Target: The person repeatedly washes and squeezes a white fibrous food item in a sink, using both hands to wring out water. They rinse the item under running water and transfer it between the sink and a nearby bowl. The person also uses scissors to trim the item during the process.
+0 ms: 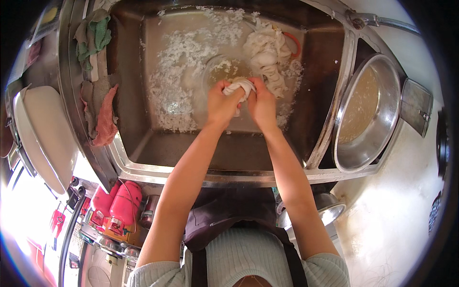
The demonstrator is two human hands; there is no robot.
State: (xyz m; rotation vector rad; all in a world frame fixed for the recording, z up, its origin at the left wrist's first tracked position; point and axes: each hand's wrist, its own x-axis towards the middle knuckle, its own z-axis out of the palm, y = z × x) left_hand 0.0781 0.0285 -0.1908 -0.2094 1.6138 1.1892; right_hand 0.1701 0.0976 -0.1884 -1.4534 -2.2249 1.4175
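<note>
A twisted white cloth (241, 87) is held between my two hands over the stainless steel sink (172, 149). My left hand (223, 104) grips its left side, and my right hand (263, 103) grips the right side. Cloudy water with loose white clumps (186, 52) covers the sink floor. Just beyond my hands a round form (209, 70) shows in the water; I cannot tell whether it is a bowl or a drain. To the upper right lies a heap of wet off-white cloth (263, 48), with a curved orange-red piece (294, 43) beside it.
At right, a steel basin (389, 89) of cloudy liquid stands by a square metal mesh piece (416, 106). A green cloth (98, 32) and a pink cloth (105, 118) hang on the left rim. A metal pipe (394, 25) enters top right. Pink gas cylinders (125, 202) stand lower left.
</note>
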